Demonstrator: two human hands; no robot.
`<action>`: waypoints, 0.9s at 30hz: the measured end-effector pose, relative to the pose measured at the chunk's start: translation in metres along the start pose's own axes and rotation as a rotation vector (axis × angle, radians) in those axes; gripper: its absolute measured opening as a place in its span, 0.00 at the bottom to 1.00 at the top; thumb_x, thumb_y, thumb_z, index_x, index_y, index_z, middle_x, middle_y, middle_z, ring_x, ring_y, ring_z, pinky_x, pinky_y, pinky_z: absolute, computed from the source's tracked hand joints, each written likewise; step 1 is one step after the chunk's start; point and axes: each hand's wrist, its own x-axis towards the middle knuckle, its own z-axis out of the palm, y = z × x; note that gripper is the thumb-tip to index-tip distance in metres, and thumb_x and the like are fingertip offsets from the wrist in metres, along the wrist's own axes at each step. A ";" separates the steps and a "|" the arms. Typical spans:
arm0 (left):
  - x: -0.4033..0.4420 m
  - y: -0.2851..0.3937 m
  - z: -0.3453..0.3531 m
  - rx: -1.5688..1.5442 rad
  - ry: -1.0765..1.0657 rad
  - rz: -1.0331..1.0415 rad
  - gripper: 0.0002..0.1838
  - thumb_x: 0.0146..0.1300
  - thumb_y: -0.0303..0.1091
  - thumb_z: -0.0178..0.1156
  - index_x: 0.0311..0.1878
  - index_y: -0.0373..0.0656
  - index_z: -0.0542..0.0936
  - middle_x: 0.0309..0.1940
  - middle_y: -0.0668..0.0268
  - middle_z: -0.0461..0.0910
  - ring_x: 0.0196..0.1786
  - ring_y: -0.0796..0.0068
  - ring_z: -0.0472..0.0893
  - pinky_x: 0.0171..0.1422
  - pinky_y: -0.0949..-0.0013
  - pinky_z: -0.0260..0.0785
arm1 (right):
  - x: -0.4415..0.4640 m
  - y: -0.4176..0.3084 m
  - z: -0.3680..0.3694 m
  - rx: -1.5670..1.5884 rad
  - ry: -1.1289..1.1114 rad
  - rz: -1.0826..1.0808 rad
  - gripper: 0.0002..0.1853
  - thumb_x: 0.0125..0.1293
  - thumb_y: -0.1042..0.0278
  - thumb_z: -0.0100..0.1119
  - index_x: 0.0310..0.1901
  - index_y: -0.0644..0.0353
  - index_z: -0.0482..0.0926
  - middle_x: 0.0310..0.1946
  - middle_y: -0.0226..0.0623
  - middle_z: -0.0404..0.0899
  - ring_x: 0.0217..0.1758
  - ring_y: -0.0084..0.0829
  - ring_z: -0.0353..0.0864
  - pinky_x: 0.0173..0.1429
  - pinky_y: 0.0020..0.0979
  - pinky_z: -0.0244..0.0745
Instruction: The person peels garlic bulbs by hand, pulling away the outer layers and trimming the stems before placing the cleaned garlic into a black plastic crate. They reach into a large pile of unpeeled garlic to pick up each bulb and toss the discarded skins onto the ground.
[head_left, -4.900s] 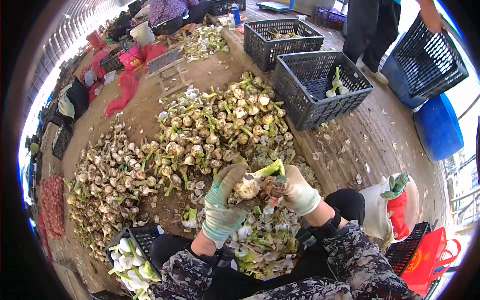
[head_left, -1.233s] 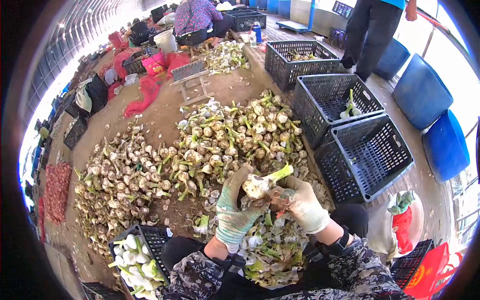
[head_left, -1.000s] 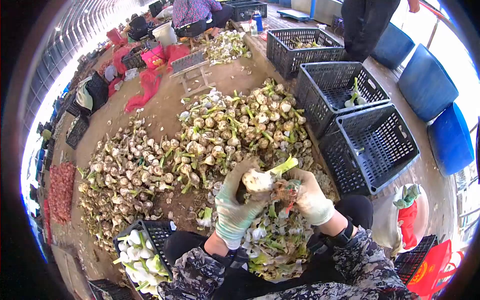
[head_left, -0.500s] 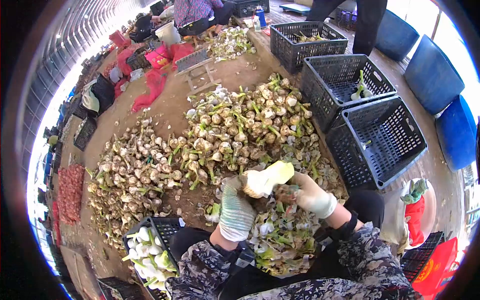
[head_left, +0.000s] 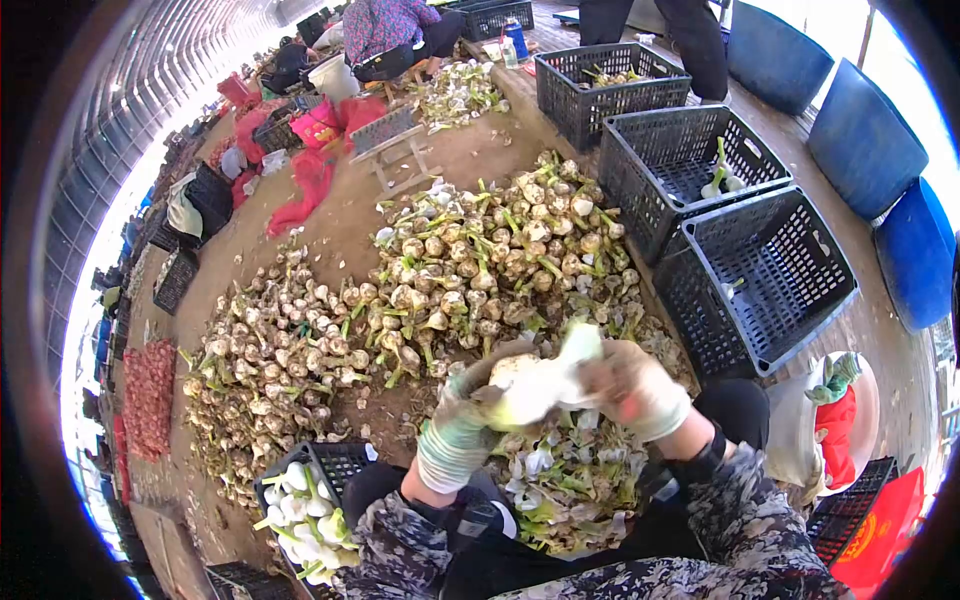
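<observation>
My left hand, in a pale glove with green bands, is wrapped round a garlic bulb with a thick stem. The bulb is held sideways above the heap of peelings. My gloved right hand is closed at the stem end, on a blurred white-green strip of garlic skin; motion smears its fingertips. Under both hands lies a pile of peeled skins and leaves. Beyond them spreads a large heap of unpeeled garlic. At lower left, a black crate holds clean white garlic bulbs.
Black crates stand along the right, some with a little garlic. Blue tubs line the wall behind them. A white bucket with red cloth is beside my right knee. A person crouches at the back; another person's legs show nearby.
Stem and skin have shifted at my right hand, and a white-green strip now rises above the bulb. My left hand still grips the bulb. The whole view has tilted slightly.
</observation>
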 end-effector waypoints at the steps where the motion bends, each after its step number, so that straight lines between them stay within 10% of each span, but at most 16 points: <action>1: 0.001 0.000 0.001 0.017 -0.045 -0.048 0.37 0.51 0.43 0.70 0.61 0.35 0.67 0.48 0.56 0.78 0.49 0.67 0.79 0.44 0.65 0.78 | 0.010 0.019 -0.035 0.496 -0.084 0.039 0.14 0.61 0.71 0.56 0.48 0.67 0.73 0.37 0.34 0.79 0.36 0.27 0.80 0.48 0.31 0.76; 4: 0.005 -0.006 0.003 0.139 0.173 0.130 0.43 0.51 0.50 0.69 0.64 0.37 0.61 0.51 0.56 0.75 0.48 0.64 0.79 0.54 0.65 0.74 | 0.014 0.020 -0.030 -0.072 0.003 -0.112 0.15 0.63 0.72 0.54 0.48 0.72 0.70 0.38 0.38 0.78 0.38 0.23 0.78 0.47 0.27 0.76; 7: 0.020 -0.041 -0.009 0.050 -0.048 0.496 0.34 0.56 0.36 0.67 0.63 0.38 0.64 0.48 0.58 0.76 0.48 0.72 0.77 0.51 0.69 0.74 | -0.002 0.013 0.015 -0.323 -0.055 -0.131 0.14 0.67 0.74 0.50 0.51 0.71 0.67 0.39 0.40 0.76 0.36 0.26 0.77 0.44 0.29 0.77; 10: 0.003 -0.025 -0.006 0.380 0.148 0.227 0.39 0.44 0.40 0.75 0.59 0.41 0.68 0.41 0.64 0.77 0.43 0.76 0.78 0.47 0.73 0.73 | 0.006 -0.003 0.004 -0.447 0.187 -0.004 0.12 0.67 0.71 0.49 0.47 0.71 0.71 0.36 0.38 0.78 0.33 0.21 0.76 0.41 0.26 0.76; 13: -0.005 -0.025 -0.008 0.363 0.054 0.191 0.40 0.43 0.43 0.75 0.59 0.41 0.68 0.42 0.65 0.78 0.43 0.76 0.78 0.46 0.73 0.74 | 0.039 -0.006 -0.037 -0.348 0.251 -0.365 0.16 0.61 0.77 0.46 0.51 0.69 0.73 0.37 0.42 0.80 0.35 0.31 0.79 0.46 0.28 0.76; 15: -0.004 -0.027 -0.014 0.356 -0.009 0.230 0.40 0.44 0.44 0.75 0.60 0.40 0.68 0.42 0.64 0.78 0.45 0.75 0.78 0.47 0.73 0.74 | 0.035 0.024 -0.074 -1.540 0.170 -0.018 0.23 0.55 0.80 0.43 0.55 0.68 0.71 0.41 0.49 0.79 0.40 0.39 0.81 0.52 0.31 0.74; 17: -0.004 -0.027 -0.031 0.603 0.008 0.222 0.41 0.43 0.45 0.75 0.60 0.38 0.68 0.50 0.63 0.75 0.51 0.71 0.76 0.54 0.71 0.70 | 0.022 0.033 -0.057 -1.875 -0.154 0.178 0.28 0.54 0.77 0.48 0.60 0.69 0.66 0.43 0.54 0.78 0.43 0.47 0.80 0.53 0.39 0.73; 20: -0.003 -0.024 -0.029 0.617 0.102 0.159 0.42 0.43 0.33 0.75 0.63 0.38 0.66 0.52 0.61 0.75 0.53 0.71 0.76 0.57 0.69 0.70 | 0.026 0.027 -0.052 -1.481 0.106 -0.262 0.29 0.57 0.61 0.62 0.56 0.71 0.68 0.40 0.56 0.78 0.45 0.48 0.80 0.51 0.40 0.74; 23: 0.000 -0.027 -0.028 0.591 0.080 0.156 0.43 0.40 0.26 0.75 0.63 0.37 0.66 0.51 0.61 0.76 0.52 0.73 0.77 0.55 0.70 0.72 | 0.027 0.006 -0.010 -0.640 -0.074 0.093 0.29 0.57 0.61 0.66 0.51 0.76 0.68 0.37 0.50 0.78 0.44 0.39 0.80 0.50 0.33 0.75; 27: -0.002 -0.022 -0.024 0.720 0.089 0.153 0.40 0.41 0.25 0.73 0.62 0.36 0.67 0.51 0.61 0.76 0.53 0.73 0.76 0.56 0.69 0.71 | 0.031 0.004 -0.018 -0.930 -0.128 -0.012 0.26 0.61 0.55 0.63 0.48 0.73 0.74 0.35 0.42 0.80 0.40 0.25 0.78 0.44 0.24 0.73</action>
